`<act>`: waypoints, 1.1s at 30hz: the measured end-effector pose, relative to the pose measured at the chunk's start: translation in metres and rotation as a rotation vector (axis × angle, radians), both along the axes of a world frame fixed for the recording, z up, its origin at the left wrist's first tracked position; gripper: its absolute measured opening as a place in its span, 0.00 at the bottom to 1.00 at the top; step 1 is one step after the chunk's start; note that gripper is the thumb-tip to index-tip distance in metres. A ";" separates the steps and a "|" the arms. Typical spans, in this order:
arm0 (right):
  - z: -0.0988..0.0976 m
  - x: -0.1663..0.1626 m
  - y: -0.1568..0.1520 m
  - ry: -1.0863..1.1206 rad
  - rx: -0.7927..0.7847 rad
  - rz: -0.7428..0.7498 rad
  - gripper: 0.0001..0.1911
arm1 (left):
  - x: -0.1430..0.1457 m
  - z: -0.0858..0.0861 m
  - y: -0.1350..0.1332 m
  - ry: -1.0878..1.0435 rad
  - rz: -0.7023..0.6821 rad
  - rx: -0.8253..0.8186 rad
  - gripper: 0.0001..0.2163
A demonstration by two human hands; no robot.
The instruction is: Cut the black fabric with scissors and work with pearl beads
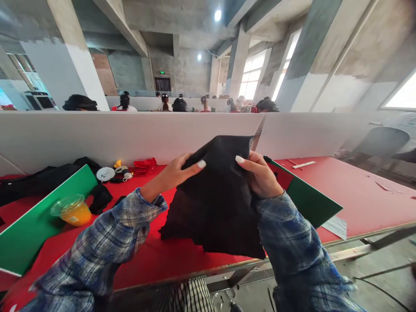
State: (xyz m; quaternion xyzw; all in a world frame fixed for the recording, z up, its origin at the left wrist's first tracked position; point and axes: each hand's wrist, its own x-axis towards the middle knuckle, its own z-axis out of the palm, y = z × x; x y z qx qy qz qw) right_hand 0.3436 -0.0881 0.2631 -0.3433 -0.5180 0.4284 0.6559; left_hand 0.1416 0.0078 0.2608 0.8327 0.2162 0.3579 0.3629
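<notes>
A piece of black fabric (221, 203) hangs between my two hands above the red tabletop (146, 264). My left hand (177, 173) pinches its upper left edge, thumb on the near side and fingers hidden behind the cloth. On the upper right edge, my right hand (260, 173) grips it the same way, thumb in front. The top of the cloth stands up in a fold between the hands. Its ragged lower edge falls close to the table's front edge.
Green dividers stand left (39, 225) and right (312, 199). By the left one are a plastic cup (73, 210) with an orange drink, a white disc (105, 174), red scraps (144, 165) and dark cloth (42, 180). A white partition (130, 134) runs behind; several people sit beyond it.
</notes>
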 end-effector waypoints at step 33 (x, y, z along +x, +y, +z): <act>0.012 0.030 -0.073 -0.104 0.032 -0.347 0.08 | -0.043 0.078 -0.056 0.038 0.132 0.122 0.12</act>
